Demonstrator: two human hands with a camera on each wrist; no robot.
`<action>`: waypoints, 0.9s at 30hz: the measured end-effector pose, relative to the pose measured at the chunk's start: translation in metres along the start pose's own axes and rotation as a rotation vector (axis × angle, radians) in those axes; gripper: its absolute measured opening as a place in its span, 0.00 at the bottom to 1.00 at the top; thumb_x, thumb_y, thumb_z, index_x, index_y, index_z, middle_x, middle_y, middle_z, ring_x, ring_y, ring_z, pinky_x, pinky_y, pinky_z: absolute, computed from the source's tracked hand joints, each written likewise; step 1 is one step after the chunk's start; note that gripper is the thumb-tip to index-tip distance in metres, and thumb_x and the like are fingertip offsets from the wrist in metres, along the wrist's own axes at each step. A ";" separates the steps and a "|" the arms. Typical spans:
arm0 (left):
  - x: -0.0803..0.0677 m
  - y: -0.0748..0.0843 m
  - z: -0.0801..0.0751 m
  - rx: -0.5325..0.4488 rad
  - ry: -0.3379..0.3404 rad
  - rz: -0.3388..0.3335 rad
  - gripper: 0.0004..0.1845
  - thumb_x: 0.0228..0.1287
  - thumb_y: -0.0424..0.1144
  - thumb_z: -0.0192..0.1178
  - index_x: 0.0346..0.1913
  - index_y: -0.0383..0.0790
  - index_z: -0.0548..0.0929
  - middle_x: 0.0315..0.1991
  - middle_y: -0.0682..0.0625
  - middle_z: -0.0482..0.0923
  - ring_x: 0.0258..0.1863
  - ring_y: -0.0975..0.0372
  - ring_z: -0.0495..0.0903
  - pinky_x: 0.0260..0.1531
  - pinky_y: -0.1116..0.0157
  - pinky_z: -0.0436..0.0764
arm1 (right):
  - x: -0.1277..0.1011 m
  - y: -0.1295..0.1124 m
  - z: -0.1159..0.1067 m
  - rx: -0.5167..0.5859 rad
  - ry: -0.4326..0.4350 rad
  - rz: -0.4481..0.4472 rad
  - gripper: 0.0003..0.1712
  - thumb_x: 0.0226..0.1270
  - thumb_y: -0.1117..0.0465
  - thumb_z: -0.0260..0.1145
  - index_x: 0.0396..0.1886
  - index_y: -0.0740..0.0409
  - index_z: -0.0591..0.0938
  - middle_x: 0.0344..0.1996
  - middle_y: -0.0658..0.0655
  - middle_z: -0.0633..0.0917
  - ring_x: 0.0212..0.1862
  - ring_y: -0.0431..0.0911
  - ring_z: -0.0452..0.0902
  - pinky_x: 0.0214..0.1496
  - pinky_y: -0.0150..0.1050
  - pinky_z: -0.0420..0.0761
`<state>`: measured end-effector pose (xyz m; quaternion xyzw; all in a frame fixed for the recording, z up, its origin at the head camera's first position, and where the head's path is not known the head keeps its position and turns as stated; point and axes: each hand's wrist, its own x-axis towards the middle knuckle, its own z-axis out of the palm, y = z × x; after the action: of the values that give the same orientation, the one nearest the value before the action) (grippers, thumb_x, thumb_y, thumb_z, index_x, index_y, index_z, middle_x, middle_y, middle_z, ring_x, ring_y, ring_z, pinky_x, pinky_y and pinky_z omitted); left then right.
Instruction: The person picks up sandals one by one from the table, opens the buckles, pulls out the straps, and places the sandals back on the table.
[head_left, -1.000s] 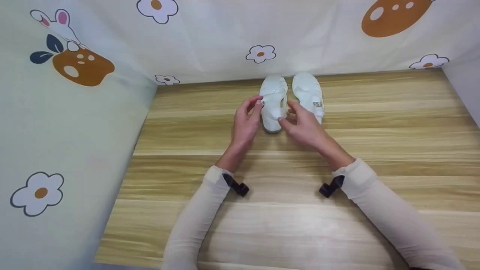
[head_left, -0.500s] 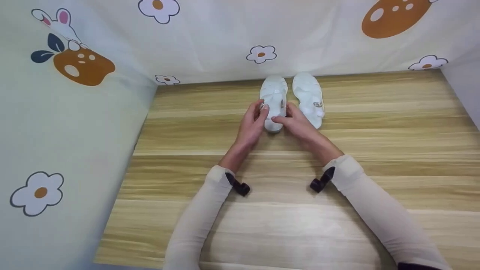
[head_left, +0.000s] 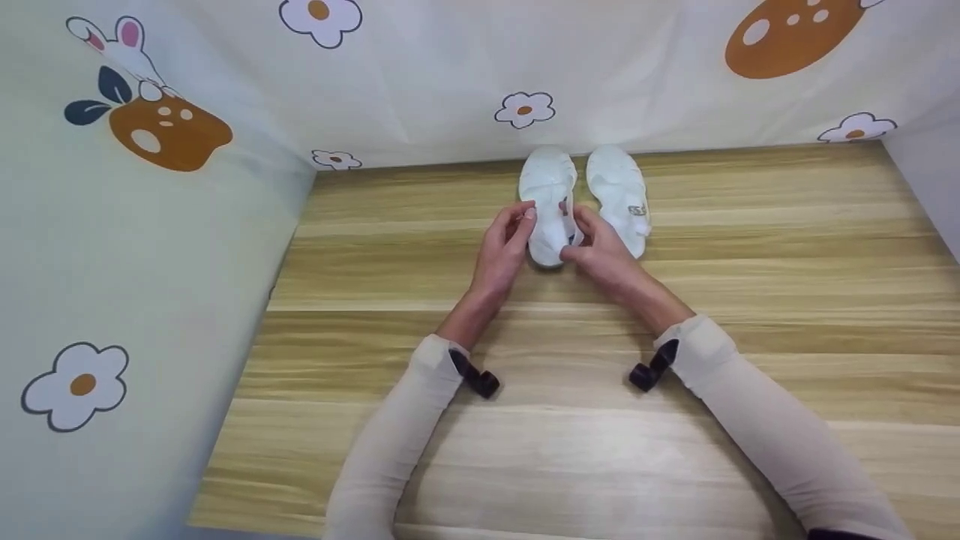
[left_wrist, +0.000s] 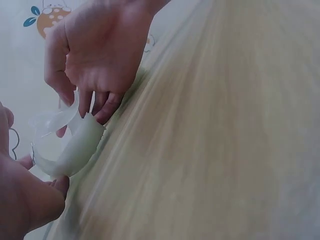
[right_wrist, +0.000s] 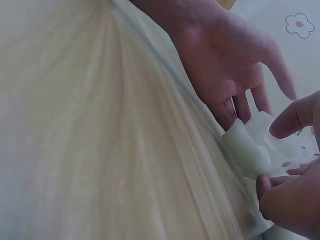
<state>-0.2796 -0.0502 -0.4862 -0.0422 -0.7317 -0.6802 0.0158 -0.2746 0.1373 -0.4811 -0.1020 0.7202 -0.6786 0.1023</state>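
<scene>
Two white sandals stand side by side against the far wall. At the left sandal (head_left: 548, 176), my left hand (head_left: 501, 251) holds the left edge, thumb and forefinger close together. From the other side, my right hand (head_left: 609, 255) pinches the strap near the heel between thumb and fingers. The strap stands away from the heel on the right. In the right wrist view the pale heel (right_wrist: 245, 150) lies between both hands; part of the strap is hidden by fingers. The right sandal (head_left: 615, 176), with a metal buckle, lies untouched beside my right hand.
A wood-grain board (head_left: 390, 360) lies under the sandals. A patterned wall covering (head_left: 420, 75) rises right behind their toes, and another covered wall (head_left: 187, 247) stands on the left. Small black wrist cameras hang below both cuffs.
My left hand has moved slightly right against the left sandal. My right hand moved in over the sandal, then drew back a little toward me and to the right with the strap.
</scene>
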 end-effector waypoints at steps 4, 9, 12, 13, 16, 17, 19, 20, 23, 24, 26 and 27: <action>-0.007 0.001 0.002 -0.006 -0.002 -0.002 0.22 0.82 0.50 0.60 0.65 0.39 0.83 0.65 0.45 0.84 0.66 0.58 0.82 0.69 0.61 0.79 | -0.010 0.000 -0.002 -0.028 -0.026 -0.036 0.45 0.61 0.77 0.62 0.80 0.70 0.64 0.83 0.65 0.67 0.81 0.54 0.66 0.84 0.50 0.66; -0.021 0.001 0.001 0.018 -0.030 0.002 0.22 0.83 0.51 0.59 0.66 0.40 0.83 0.64 0.46 0.84 0.68 0.58 0.81 0.73 0.60 0.77 | -0.026 0.001 -0.005 -0.068 -0.084 -0.022 0.46 0.65 0.76 0.63 0.83 0.68 0.59 0.85 0.63 0.64 0.85 0.56 0.59 0.88 0.53 0.59; -0.030 0.001 -0.001 0.034 -0.057 0.007 0.21 0.83 0.51 0.59 0.66 0.40 0.82 0.64 0.46 0.84 0.69 0.57 0.80 0.74 0.59 0.76 | -0.036 0.002 -0.005 -0.058 -0.110 -0.020 0.46 0.66 0.76 0.64 0.83 0.67 0.59 0.86 0.63 0.61 0.87 0.56 0.55 0.89 0.55 0.56; -0.032 0.001 -0.002 0.038 -0.067 0.008 0.21 0.83 0.50 0.58 0.67 0.40 0.82 0.64 0.46 0.84 0.69 0.57 0.80 0.75 0.59 0.76 | -0.039 0.002 -0.005 -0.058 -0.116 -0.022 0.46 0.66 0.76 0.64 0.83 0.67 0.60 0.86 0.63 0.61 0.87 0.56 0.54 0.89 0.56 0.56; -0.040 0.001 -0.003 0.038 -0.093 -0.009 0.21 0.83 0.49 0.58 0.68 0.40 0.81 0.67 0.46 0.83 0.72 0.56 0.79 0.77 0.58 0.75 | -0.048 0.003 -0.005 -0.066 -0.134 -0.035 0.45 0.66 0.77 0.64 0.83 0.67 0.60 0.86 0.65 0.61 0.87 0.58 0.54 0.88 0.58 0.57; -0.043 0.001 -0.003 0.037 -0.101 -0.017 0.21 0.83 0.49 0.58 0.68 0.40 0.81 0.68 0.46 0.82 0.73 0.55 0.78 0.78 0.58 0.74 | -0.051 0.003 -0.005 -0.067 -0.138 -0.036 0.45 0.66 0.77 0.64 0.83 0.67 0.60 0.86 0.65 0.61 0.87 0.58 0.55 0.88 0.58 0.57; -0.047 0.001 -0.002 0.032 -0.118 -0.030 0.22 0.84 0.49 0.58 0.68 0.40 0.80 0.69 0.46 0.81 0.75 0.55 0.76 0.79 0.57 0.73 | -0.056 0.004 -0.006 -0.076 -0.142 -0.031 0.46 0.67 0.77 0.64 0.83 0.67 0.60 0.86 0.66 0.62 0.87 0.58 0.56 0.87 0.57 0.59; -0.049 0.002 -0.002 0.031 -0.126 -0.036 0.22 0.84 0.50 0.58 0.69 0.41 0.80 0.70 0.46 0.80 0.75 0.55 0.76 0.79 0.56 0.72 | -0.059 0.004 -0.006 -0.076 -0.143 -0.027 0.46 0.67 0.77 0.64 0.83 0.66 0.60 0.85 0.65 0.63 0.86 0.58 0.57 0.87 0.55 0.60; -0.055 0.003 -0.002 0.031 -0.143 -0.048 0.23 0.83 0.51 0.58 0.69 0.41 0.80 0.70 0.47 0.79 0.75 0.56 0.75 0.79 0.55 0.72 | -0.065 0.005 -0.007 -0.081 -0.148 -0.015 0.46 0.67 0.77 0.64 0.83 0.65 0.61 0.85 0.63 0.64 0.85 0.56 0.60 0.83 0.51 0.65; -0.056 0.003 -0.002 0.035 -0.148 -0.051 0.23 0.83 0.51 0.58 0.70 0.42 0.80 0.70 0.48 0.78 0.74 0.56 0.76 0.79 0.54 0.73 | -0.067 0.005 -0.008 -0.084 -0.153 -0.012 0.46 0.67 0.77 0.64 0.84 0.64 0.60 0.85 0.63 0.64 0.85 0.56 0.60 0.82 0.49 0.66; -0.059 0.003 -0.002 0.039 -0.154 -0.058 0.23 0.83 0.51 0.59 0.69 0.42 0.80 0.69 0.47 0.79 0.72 0.56 0.77 0.77 0.54 0.76 | -0.070 0.005 -0.009 -0.082 -0.164 -0.005 0.46 0.68 0.77 0.64 0.84 0.63 0.60 0.85 0.63 0.64 0.85 0.55 0.60 0.82 0.48 0.66; -0.060 0.003 -0.002 0.039 -0.157 -0.061 0.23 0.83 0.51 0.59 0.69 0.42 0.80 0.68 0.47 0.80 0.71 0.56 0.78 0.76 0.55 0.77 | -0.072 0.005 -0.010 -0.086 -0.171 -0.004 0.46 0.68 0.77 0.64 0.85 0.63 0.60 0.86 0.63 0.63 0.85 0.56 0.59 0.83 0.49 0.66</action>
<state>-0.2197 -0.0545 -0.4882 -0.0728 -0.7448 -0.6605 -0.0615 -0.2086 0.1681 -0.4849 -0.1652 0.7370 -0.6361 0.1577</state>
